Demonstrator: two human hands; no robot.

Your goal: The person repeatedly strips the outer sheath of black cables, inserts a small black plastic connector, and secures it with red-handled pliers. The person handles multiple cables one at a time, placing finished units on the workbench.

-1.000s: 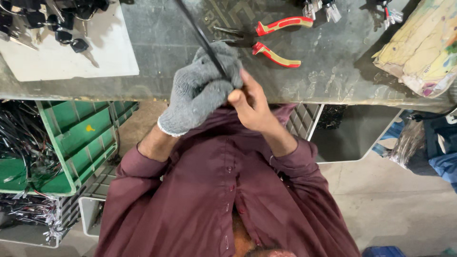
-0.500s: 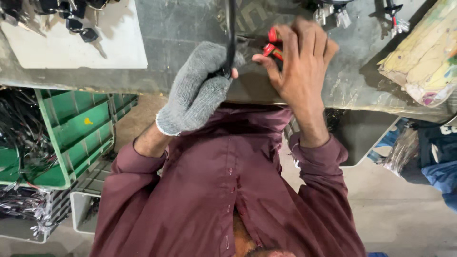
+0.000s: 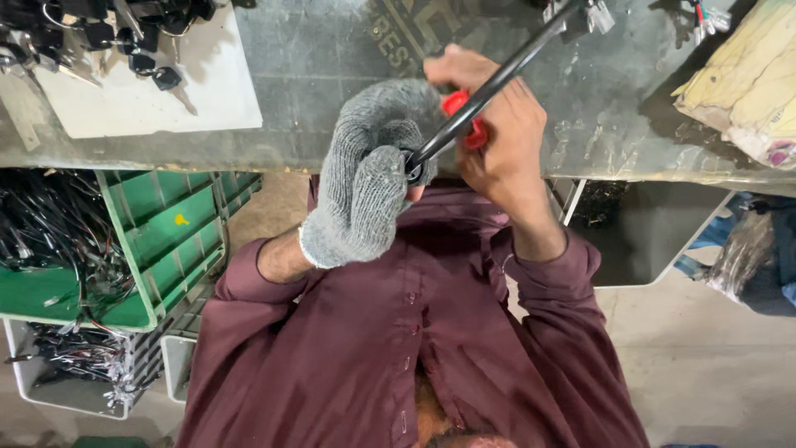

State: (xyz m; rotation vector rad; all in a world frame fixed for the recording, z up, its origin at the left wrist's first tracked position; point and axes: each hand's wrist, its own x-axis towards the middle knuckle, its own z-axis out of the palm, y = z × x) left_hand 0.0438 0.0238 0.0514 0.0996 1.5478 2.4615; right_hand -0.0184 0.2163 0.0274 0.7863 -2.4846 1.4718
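At the far left a green crate (image 3: pixel 166 241) sits below the bench (image 3: pixel 315 91), with tangles of black wire (image 3: pixel 50 241) in and beside it. Up on the bench a white board (image 3: pixel 157 99) carries a heap of black connectors (image 3: pixel 124 25).

Next comes the left hand (image 3: pixel 369 178), in a grey knit glove, curled into a fist around the near end of a black cable (image 3: pixel 489 87). The cable end sits just at the bench edge, right over the person's chest, and from there it runs up and to the right across the bench, out of the top of the view. It looks light and bendable, yet stiff enough to hold a straight line between the hands; its smooth sheath is probably slippery, so the glove's rough knit should help. The sound place to grip it seems to be close behind the end, as the fist does.

Just right of that, the bare right hand (image 3: pixel 506 141) lies under the cable, fingers closed over red pliers (image 3: pixel 460 116), of which only the handles show. The two hands almost touch.

Farthest right lie yellowish bags (image 3: pixel 746 83).
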